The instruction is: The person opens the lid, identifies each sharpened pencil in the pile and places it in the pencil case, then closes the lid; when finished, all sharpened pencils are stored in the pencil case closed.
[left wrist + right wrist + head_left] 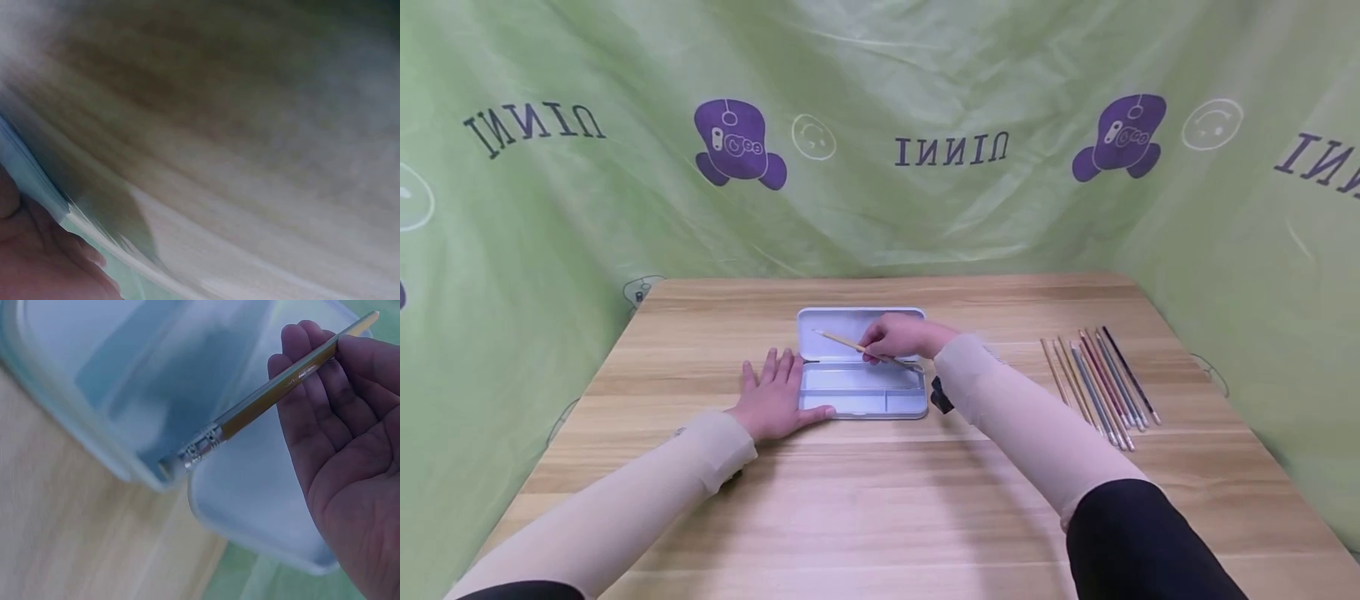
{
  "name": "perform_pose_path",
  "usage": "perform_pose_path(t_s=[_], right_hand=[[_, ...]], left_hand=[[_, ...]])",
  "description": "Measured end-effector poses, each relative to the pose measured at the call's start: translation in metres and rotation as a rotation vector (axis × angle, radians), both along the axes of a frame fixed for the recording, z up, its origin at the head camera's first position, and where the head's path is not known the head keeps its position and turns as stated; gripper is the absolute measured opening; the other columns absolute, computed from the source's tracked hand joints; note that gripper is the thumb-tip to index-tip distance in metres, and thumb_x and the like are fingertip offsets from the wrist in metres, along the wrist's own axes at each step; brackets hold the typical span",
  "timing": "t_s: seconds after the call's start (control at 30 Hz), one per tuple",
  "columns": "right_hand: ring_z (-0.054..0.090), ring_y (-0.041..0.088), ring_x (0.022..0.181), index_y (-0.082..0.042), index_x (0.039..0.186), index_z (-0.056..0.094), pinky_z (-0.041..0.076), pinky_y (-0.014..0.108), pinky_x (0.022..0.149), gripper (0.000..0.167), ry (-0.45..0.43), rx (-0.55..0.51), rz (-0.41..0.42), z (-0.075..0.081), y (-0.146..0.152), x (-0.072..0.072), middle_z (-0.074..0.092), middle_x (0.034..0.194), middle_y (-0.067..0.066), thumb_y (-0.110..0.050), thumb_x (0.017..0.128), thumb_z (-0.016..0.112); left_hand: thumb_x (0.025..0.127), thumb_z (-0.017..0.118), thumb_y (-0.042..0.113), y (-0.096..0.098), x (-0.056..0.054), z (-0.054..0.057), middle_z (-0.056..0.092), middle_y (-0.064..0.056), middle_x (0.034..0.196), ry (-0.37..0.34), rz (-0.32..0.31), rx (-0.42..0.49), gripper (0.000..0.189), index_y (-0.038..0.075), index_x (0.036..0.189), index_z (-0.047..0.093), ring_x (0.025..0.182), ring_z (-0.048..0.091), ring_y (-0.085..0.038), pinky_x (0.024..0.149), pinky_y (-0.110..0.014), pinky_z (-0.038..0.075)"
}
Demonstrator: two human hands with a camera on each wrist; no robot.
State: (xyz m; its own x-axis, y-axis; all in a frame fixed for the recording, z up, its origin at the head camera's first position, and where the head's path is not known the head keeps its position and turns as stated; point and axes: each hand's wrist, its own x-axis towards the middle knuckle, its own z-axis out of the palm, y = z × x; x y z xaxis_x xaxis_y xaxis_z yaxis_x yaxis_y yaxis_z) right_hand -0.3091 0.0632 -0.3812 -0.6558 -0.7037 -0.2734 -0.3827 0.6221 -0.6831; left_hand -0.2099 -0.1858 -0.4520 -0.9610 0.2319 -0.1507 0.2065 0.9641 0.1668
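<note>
1. Head view: a wood-grained table (850,508), pale brown and streaked, fills the foreground and narrows toward its far edge, as I see it.
2. Green cloth (850,225) hangs behind the table and down both sides, creased, printed with purple figures (732,137), white smiling faces (813,137) and dark lettering (951,150) that reads reversed.
3. Right of centre on the table lies a group of pencils (1103,377), side by side and slightly fanned, in yellowish, grey-blue, dark red and dark purple.
4. Near the middle sits a pale blue case (842,404), its lid (835,321) tipped back on the far side; a long compartment lies behind a front row split into a wider and a narrower part.
5. Obstructions: the right pale sleeve (1022,417) crosses the table between case and pencils, and the right hand (898,336) hides part of the lid. A small black object (940,396) shows beside the case, partly behind that sleeve.
6. Left hand (775,404): fingers spread wide against the table at the case's left side, thumb over its front rim. The left wrist view is mostly blurred tabletop.
7. Right hand: thumb and fingers pinch a yellow pencil (269,395) above the case, the pale tip pointing left over the lid, the metal-banded end toward the right side.
</note>
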Motion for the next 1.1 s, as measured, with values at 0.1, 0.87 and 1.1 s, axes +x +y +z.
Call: perform_pose_path(t_s=[0.1,0.87,1.1], right_hand=[[0.056,0.006,0.071,0.003,0.113,0.075,0.047,0.02,0.069,0.02,0.054,0.046,0.053,-0.007,-0.007,0.0,0.071,0.083,0.0,-0.006,0.101,0.062],[0.059,0.012,0.083,-0.006,0.101,0.077,0.051,0.026,0.081,0.008,0.199,0.213,0.055,-0.029,-0.023,0.014,0.069,0.09,-0.001,-0.006,0.094,0.071],[0.059,0.014,0.083,-0.011,0.089,0.073,0.05,0.028,0.081,0.007,0.293,0.241,0.093,-0.031,-0.024,0.015,0.066,0.084,-0.002,-0.005,0.092,0.072]], left_hand=[[0.089,0.047,0.084,0.0,0.0,-0.001,0.008,-0.03,0.167,0.008,0.002,-0.01,0.121,-0.007,0.161,0.016,0.154,-0.003,-0.049,0.113,-0.076,-0.009],[0.088,0.043,0.087,0.0,-0.005,-0.011,0.007,-0.031,0.167,-0.006,-0.003,-0.01,0.123,-0.007,0.161,0.016,0.153,-0.003,-0.05,0.112,-0.076,-0.008],[0.089,0.043,0.086,0.0,-0.008,-0.011,0.009,-0.032,0.166,0.014,-0.004,-0.014,0.122,-0.008,0.161,0.015,0.153,-0.001,-0.051,0.112,-0.077,-0.007]])
